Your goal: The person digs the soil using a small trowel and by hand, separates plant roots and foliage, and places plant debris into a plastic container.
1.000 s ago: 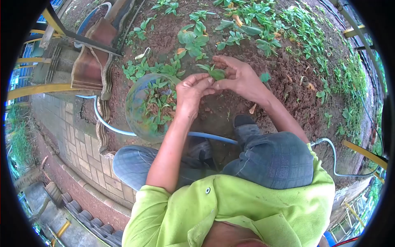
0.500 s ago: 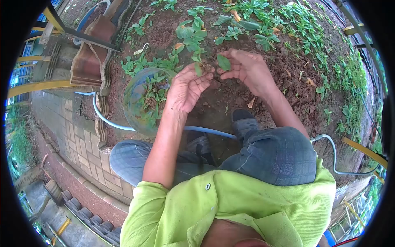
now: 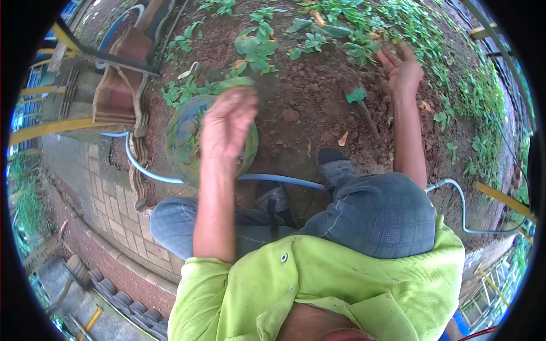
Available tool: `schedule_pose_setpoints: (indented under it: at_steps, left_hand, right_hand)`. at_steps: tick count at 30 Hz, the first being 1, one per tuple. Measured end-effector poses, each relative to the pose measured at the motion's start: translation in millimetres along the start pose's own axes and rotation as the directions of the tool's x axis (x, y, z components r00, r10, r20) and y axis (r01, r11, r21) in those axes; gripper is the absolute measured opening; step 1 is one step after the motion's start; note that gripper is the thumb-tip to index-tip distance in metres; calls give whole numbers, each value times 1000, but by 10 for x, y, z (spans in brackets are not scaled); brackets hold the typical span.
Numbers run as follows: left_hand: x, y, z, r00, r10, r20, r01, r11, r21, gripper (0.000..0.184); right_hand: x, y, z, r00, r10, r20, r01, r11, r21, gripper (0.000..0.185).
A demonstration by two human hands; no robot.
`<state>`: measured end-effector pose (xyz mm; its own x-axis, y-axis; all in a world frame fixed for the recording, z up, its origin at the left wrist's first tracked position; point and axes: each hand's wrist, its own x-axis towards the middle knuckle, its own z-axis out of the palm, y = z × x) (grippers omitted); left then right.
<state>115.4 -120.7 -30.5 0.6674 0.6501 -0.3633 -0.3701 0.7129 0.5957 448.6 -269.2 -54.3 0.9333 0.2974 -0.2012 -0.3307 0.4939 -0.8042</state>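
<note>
My left hand [image 3: 229, 120] is over the clear round tub [image 3: 173, 142], smeared by motion. Its fingers look closed on a small leafy plant [image 3: 236, 83], whose green leaf shows past the fingertips. Pulled greenery inside the tub is mostly hidden behind this hand. My right hand [image 3: 404, 71] reaches out over the soil bed with its fingers apart. Its fingertips are beside low green plants [image 3: 359, 48], and nothing shows in its grasp. Between the hands, a thin tool with a green handle [image 3: 356, 95] lies on the loose brown soil [image 3: 307, 96].
A light blue hose [image 3: 284, 180] crosses in front of my shoes [image 3: 333, 165]. Roof tiles [image 3: 122, 94] border the bed at the left, beside a brick path [image 3: 122, 210]. More green plants [image 3: 483, 153] grow along the right. Yellow bars [image 3: 62, 129] stand at the sides.
Both hands were together over the soil with small leafy plants. My left hand has moved left over the tub; my right hand has moved right and forward, uncovering the green-handled tool.
</note>
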Motion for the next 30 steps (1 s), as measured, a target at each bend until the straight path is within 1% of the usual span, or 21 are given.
schedule_pose_setpoints:
  at_steps: [1, 2, 3, 4, 5, 6, 7, 8, 9, 10, 11, 13, 14, 15, 16, 17, 19, 20, 24, 26, 30]
  left_hand:
    - [-30, 45, -27, 966, 100, -237, -98, 995, 21, 26]
    - [-62, 123, -103, 889, 175, -422, -143, 984, 106, 27]
    - [-109, 166, -256, 792, 226, -567, -175, 974, 144, 27]
    - [-101, 192, -543, 724, 209, -658, -159, 978, 136, 27]
    - [-61, 224, -954, 654, 88, -751, -78, 996, 48, 29]
    - [-102, 206, -867, 581, 69, -811, -60, 997, 42, 27]
    - [-138, 192, -714, 506, 55, -861, -42, 998, 39, 25]
    - [-177, 152, -618, 503, 57, -863, -39, 998, 43, 25]
    - [-232, 103, -528, 530, 89, -843, -17, 995, 94, 30]
    - [-281, 53, -435, 558, 120, -821, -1, 990, 144, 36]
    - [-325, -3, -330, 555, 121, -823, -5, 990, 142, 36]
    - [-411, -97, -149, 731, 240, -638, -1, 936, 351, 65]
    - [-434, -120, -108, 784, 221, -580, 31, 919, 392, 71]
    - [-414, -154, -100, 778, 223, -587, 30, 920, 390, 71]
    - [-375, -181, -103, 818, 189, -544, 39, 924, 380, 68]
    - [-334, -203, -101, 854, 156, -496, 46, 927, 372, 66]
    - [-294, -246, -74, 844, 186, -504, 40, 914, 404, 61]
    - [-282, -251, -63, 841, 191, -506, 40, 912, 409, 60]
    - [-228, -200, -149, 843, 177, -508, 52, 913, 405, 54]
    - [-193, -203, -183, 848, 169, -501, 49, 918, 393, 53]
    - [-148, -215, -258, 858, 144, -493, 52, 931, 361, 51]
  right_hand:
    - [-1, 27, -125, 998, -50, 31, 58, 917, -395, 33]
    - [-17, 95, -247, 994, -73, 77, 105, 681, -725, 32]
    - [-19, 259, -412, 987, 52, 155, 89, 623, -777, 32]
    - [-71, 433, -541, 974, 131, 187, 89, 537, -839, 30]
    - [-125, 576, -597, 954, 214, 212, 97, 449, -888, 29]
    - [-176, 660, -589, 952, 226, 207, 88, 445, -891, 29]
    - [-226, 744, -559, 914, 129, 384, 339, 272, -901, 28]
    - [-265, 814, -517, 825, 66, 561, 557, 70, -828, 28]
    - [-249, 925, -491, 827, 67, 558, 554, 72, -830, 28]
    - [-164, 1078, -452, 768, 34, 639, 636, 76, -768, 28]
    - [-58, 1217, -393, 699, 3, 716, 713, 75, -697, 29]
    - [143, 1445, -202, 569, 25, 822, 820, 57, -570, 33]
    - [235, 1532, -94, 565, 27, 824, 822, 60, -566, 33]
    - [305, 1595, 29, 572, 124, 811, 816, 11, -578, 36]
    - [361, 1662, 111, 577, 219, 787, 811, -37, -584, 39]
    - [403, 1717, 176, 571, 223, 790, 814, -30, -580, 39]
    - [473, 1836, 284, 581, 338, 740, 813, -260, -520, 41]
    - [484, 1891, 310, 616, 342, 709, 787, -256, -561, 36]
    - [556, 2052, 278, 620, 348, 703, 783, -216, -584, 32]
    - [593, 2074, 236, 543, 294, 787, 840, -187, -510, 28]
    - [515, 2002, 248, 549, 287, 785, 836, -205, -509, 26]
